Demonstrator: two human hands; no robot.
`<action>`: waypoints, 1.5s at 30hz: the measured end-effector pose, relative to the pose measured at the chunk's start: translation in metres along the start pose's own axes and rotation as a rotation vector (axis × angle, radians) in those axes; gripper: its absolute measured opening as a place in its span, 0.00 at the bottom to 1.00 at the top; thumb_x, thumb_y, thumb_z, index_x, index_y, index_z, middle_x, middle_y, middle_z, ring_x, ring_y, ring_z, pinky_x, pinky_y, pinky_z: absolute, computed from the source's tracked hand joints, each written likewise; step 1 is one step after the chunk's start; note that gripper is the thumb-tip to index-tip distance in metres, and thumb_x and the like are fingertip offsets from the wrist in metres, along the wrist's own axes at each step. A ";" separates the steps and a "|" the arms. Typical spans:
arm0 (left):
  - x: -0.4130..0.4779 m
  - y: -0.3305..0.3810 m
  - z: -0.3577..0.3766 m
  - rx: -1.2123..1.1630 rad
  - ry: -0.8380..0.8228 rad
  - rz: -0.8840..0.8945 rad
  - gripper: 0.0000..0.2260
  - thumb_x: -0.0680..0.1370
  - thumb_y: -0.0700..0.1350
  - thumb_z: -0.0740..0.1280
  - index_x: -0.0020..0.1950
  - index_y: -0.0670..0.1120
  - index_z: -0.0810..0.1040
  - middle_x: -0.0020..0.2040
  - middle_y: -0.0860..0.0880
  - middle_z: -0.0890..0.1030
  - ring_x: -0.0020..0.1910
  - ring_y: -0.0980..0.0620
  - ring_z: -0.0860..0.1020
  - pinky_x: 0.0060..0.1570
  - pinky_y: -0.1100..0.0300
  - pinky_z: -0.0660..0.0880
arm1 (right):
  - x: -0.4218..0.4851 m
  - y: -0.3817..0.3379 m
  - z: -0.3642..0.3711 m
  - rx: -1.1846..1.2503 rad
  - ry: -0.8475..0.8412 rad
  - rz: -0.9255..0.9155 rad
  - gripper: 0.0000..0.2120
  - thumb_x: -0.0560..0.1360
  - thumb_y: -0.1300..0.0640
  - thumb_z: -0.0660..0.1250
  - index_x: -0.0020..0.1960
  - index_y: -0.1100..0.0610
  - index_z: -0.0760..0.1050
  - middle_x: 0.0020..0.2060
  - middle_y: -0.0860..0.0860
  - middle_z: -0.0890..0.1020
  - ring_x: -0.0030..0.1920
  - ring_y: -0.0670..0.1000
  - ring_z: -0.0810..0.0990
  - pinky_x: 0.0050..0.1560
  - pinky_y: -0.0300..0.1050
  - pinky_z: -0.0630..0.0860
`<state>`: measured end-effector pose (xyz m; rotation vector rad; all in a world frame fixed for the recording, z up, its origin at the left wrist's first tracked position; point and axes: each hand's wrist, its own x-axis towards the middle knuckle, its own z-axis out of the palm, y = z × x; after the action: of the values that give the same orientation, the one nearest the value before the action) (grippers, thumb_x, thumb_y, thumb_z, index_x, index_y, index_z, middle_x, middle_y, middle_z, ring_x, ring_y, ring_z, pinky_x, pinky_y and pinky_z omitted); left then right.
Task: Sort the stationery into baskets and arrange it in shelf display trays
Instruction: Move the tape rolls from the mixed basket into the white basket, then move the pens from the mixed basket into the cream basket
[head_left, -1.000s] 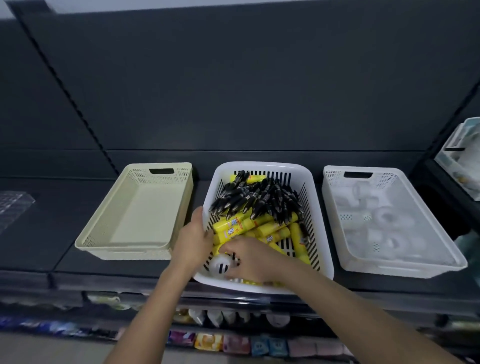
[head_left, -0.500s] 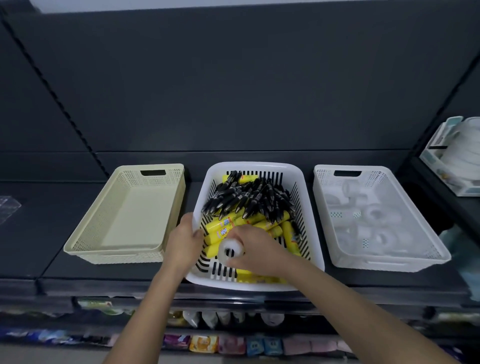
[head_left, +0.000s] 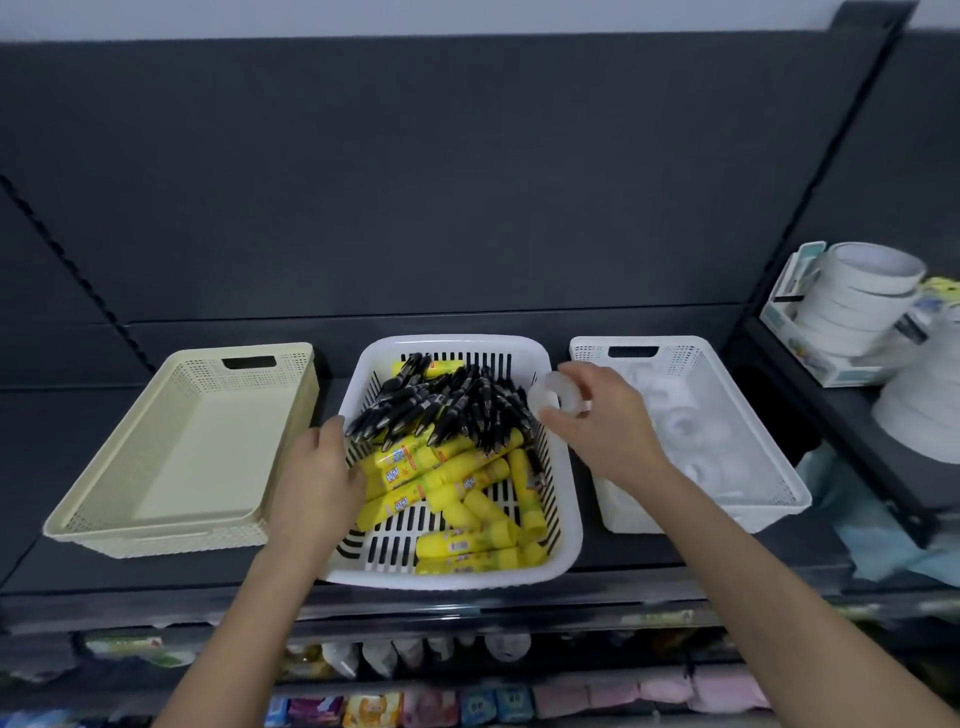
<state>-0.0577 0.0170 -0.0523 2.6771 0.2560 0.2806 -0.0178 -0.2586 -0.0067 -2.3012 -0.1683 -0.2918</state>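
Carries tape roll (head_left: 555, 399) rightward out of slotted basket (head_left: 457, 343) since earlier frame; pinches it in grip of right hand (head_left: 602, 426), centre-right, just left of white basket (head_left: 691, 517); rests left hand (head_left: 311, 483) on slotted rim.

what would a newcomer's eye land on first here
The bright yellow glue sticks and the pile of black pens behind them, in the middle white basket at the centre of the shelf. Next, the right hand pinching a clear tape roll above that basket's right rim, beside the right white basket of tape rolls. The left hand rests at the middle basket's left rim.
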 end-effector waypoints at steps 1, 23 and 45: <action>0.002 0.003 0.000 -0.025 0.002 0.008 0.24 0.76 0.39 0.67 0.72 0.40 0.65 0.65 0.37 0.72 0.55 0.37 0.75 0.48 0.50 0.71 | 0.002 0.007 -0.006 -0.030 0.038 0.012 0.14 0.71 0.56 0.70 0.56 0.58 0.76 0.47 0.51 0.77 0.49 0.51 0.74 0.45 0.38 0.68; -0.003 0.003 0.008 -0.017 -0.018 0.042 0.22 0.77 0.44 0.67 0.70 0.42 0.70 0.70 0.45 0.69 0.55 0.45 0.77 0.46 0.55 0.74 | -0.004 0.035 -0.008 -0.421 0.081 0.211 0.24 0.75 0.57 0.65 0.70 0.60 0.67 0.67 0.61 0.69 0.67 0.62 0.65 0.65 0.55 0.64; 0.037 0.019 -0.016 -0.265 -0.084 0.193 0.19 0.80 0.44 0.63 0.69 0.39 0.69 0.65 0.42 0.69 0.65 0.44 0.68 0.62 0.56 0.66 | -0.005 -0.043 0.054 -0.187 -0.018 0.119 0.17 0.76 0.59 0.64 0.64 0.62 0.73 0.59 0.58 0.75 0.52 0.58 0.78 0.49 0.40 0.69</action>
<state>-0.0231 0.0148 -0.0238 2.4440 -0.0633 0.2411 -0.0228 -0.1897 -0.0130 -2.4877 -0.0126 -0.2347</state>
